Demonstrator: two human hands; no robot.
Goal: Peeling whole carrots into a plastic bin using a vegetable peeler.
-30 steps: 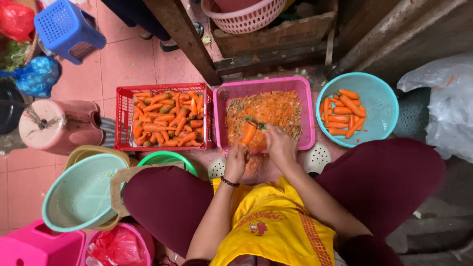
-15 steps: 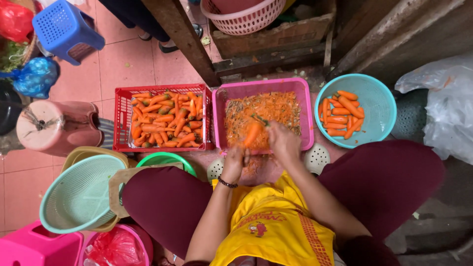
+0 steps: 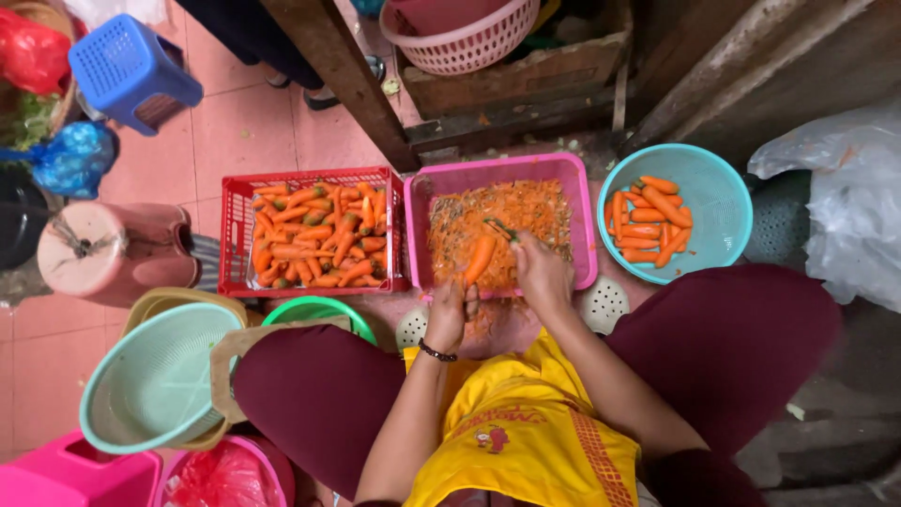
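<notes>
Left hand (image 3: 449,314) clamped on carrot (image 3: 480,258) over pink basket (image 3: 584,225) of peelings. Right hand (image 3: 542,272) closed around peeler (image 3: 500,228) at carrot tip. Red crate (image 3: 235,235) left, teal bowl (image 3: 723,188) right.

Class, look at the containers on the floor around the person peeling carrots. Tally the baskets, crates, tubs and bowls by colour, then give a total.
Red: 1, the carrot crate
Pink: 2, the peelings tub and the round basket
Teal: 1, the bowl of peeled carrots
Pale green: 1, the colander
Bright green: 1, the bowl rim
Total: 6
</notes>
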